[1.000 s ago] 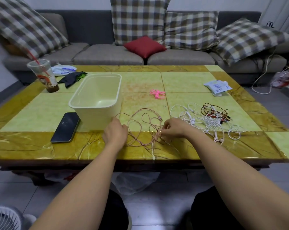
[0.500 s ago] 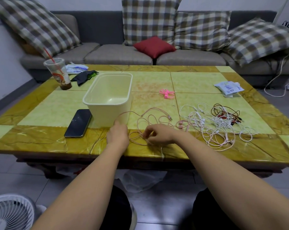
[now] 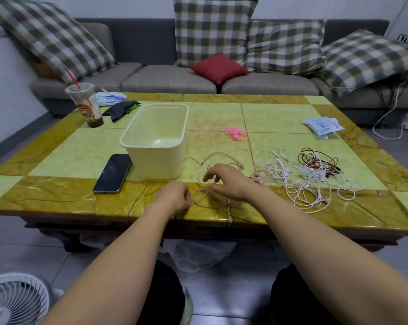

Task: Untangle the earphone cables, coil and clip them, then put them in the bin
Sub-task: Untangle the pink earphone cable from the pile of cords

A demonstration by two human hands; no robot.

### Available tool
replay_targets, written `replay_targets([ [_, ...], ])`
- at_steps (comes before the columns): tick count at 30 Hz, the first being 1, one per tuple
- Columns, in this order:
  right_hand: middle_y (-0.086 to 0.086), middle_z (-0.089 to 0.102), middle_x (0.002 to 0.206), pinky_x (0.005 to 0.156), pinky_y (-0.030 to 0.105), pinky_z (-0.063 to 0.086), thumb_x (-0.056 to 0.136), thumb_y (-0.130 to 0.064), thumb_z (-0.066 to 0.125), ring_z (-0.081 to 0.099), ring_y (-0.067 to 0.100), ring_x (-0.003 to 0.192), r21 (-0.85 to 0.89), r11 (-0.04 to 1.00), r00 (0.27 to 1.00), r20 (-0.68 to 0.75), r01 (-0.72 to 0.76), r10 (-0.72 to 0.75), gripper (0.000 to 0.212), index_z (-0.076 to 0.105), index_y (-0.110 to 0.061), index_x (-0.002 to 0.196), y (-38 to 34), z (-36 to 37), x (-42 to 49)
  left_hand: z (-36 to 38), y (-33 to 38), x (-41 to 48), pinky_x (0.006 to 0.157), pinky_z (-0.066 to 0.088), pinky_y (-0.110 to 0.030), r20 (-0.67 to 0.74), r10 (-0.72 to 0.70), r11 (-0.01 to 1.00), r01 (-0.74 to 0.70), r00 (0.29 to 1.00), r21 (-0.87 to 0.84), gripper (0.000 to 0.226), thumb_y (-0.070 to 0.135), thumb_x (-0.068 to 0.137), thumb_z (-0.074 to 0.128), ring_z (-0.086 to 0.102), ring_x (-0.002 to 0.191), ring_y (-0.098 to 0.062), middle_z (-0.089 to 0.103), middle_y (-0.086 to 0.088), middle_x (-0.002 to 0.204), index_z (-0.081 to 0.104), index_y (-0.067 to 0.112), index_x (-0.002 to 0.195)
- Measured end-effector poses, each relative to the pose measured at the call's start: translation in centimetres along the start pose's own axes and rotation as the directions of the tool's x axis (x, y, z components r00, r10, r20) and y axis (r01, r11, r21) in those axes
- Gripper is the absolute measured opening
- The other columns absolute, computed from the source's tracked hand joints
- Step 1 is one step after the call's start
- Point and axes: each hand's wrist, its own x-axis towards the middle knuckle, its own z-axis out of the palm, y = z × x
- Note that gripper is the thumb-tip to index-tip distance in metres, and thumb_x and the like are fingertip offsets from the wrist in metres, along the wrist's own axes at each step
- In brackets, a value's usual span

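Observation:
A pink earphone cable (image 3: 218,160) lies in loose loops on the table (image 3: 57,195) near its front edge. My left hand (image 3: 173,199) pinches a strand of it at the table's front. My right hand (image 3: 226,181) hovers over the loops with fingers spread and loosely curved, holding nothing that I can see. A tangle of white, pink and dark red earphone cables (image 3: 306,177) lies to the right. Behind my hands stands the cream bin (image 3: 156,139), with nothing in it. Pink clips (image 3: 236,133) lie beyond the cables.
A black phone (image 3: 112,173) lies left of the bin. A plastic cup with a red straw (image 3: 84,104), a dark cloth (image 3: 122,109) and white packets (image 3: 322,123) sit at the table's far corners. A sofa with cushions is behind, a white fan (image 3: 13,299) on the floor.
My right hand has let go of the cable, risen and opened its fingers above the loops. My left hand has moved slightly towards the table's front edge and now pinches a strand.

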Motion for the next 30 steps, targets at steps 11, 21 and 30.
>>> replay_targets([
  [11,0.008,0.068,0.073,0.065,0.029,0.046,0.092,-0.026,0.062,0.058,0.014,0.064,0.294,0.949,0.984,-0.097,-0.114,0.148,0.020,0.074,-0.012,0.085,0.5,-2.3,-1.0,-1.7,-0.2,-0.2,0.059,0.039,-0.031,-0.419,-0.242,0.836,-0.031,0.875,-0.548,0.007,0.018,0.099,0.045,0.060,0.077,-0.020,0.067,-0.003,0.082,0.051,0.017,0.098],
  [21,-0.003,0.041,0.057,0.053,0.028,0.031,0.095,-0.020,0.054,0.035,0.008,0.049,0.388,0.915,0.973,-0.143,-0.112,0.180,0.025,0.070,-0.016,0.076,1.0,-4.0,-3.2,-1.6,4.5,0.0,0.096,0.036,-0.031,-0.631,0.159,0.910,-0.360,0.759,-0.204,0.041,0.014,0.079,0.057,0.043,0.115,-0.021,0.050,-0.004,0.120,0.056,0.013,0.121],
  [30,-0.011,0.051,0.057,0.051,0.016,0.033,0.093,-0.034,0.064,0.043,0.003,0.052,0.389,0.909,0.967,-0.138,-0.146,0.215,0.032,0.061,-0.018,0.066,2.4,-5.2,-4.6,-1.2,7.4,1.0,0.075,0.038,-0.027,-0.521,0.031,0.819,-0.321,0.853,-0.476,0.026,0.018,0.102,0.039,0.059,0.097,-0.019,0.066,0.002,0.100,0.065,0.015,0.098],
])
